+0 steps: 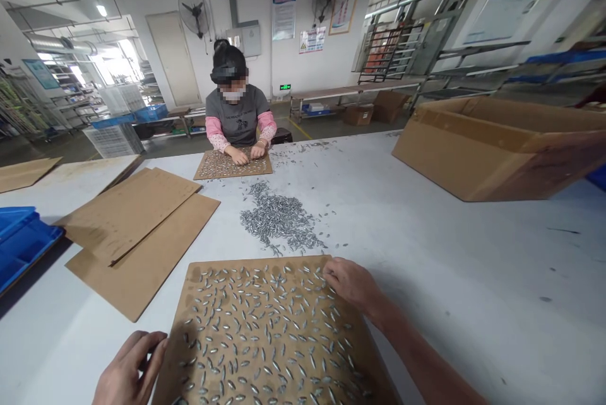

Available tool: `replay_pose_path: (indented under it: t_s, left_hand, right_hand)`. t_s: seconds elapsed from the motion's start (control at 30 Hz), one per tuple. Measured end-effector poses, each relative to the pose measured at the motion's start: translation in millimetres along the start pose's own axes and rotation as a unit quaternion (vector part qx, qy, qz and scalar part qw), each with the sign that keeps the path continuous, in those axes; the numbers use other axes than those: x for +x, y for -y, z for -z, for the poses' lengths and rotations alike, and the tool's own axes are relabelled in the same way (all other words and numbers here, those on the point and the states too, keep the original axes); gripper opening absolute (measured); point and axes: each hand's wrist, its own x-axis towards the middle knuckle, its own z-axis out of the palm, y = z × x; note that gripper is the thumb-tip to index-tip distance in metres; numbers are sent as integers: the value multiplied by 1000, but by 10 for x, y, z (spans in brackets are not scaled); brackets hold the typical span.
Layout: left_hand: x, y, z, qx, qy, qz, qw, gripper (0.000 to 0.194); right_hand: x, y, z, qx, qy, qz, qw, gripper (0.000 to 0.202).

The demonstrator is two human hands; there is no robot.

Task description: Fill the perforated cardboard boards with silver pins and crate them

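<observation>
One curled right hand (pixel 349 280) touches the cardboard sheet (pixel 195 280) at its corner.

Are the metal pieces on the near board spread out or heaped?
Spread out: the near board shows between most of its metal pieces.

Factory workshop, with wall fans (pixel 194 12) and worktables (pixel 379 216).

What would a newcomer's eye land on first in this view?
Probably the brown board in front, dotted with small silvery spindle-shaped pieces, with the left hand and right hand at its edges. Just beyond it lies a dense pile of similar pieces. Farther back, a person bends over another board, and a big open cardboard box stands at right.
</observation>
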Motion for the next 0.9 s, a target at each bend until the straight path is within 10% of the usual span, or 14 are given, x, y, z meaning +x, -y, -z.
replay_pose_path:
  t_s: [0.9]
  left_hand:
    - [58, -248, -50, -33, 6, -5, 999, 43]
  right_hand:
    - [429, 287, -38, -57, 55, 29, 996, 26]
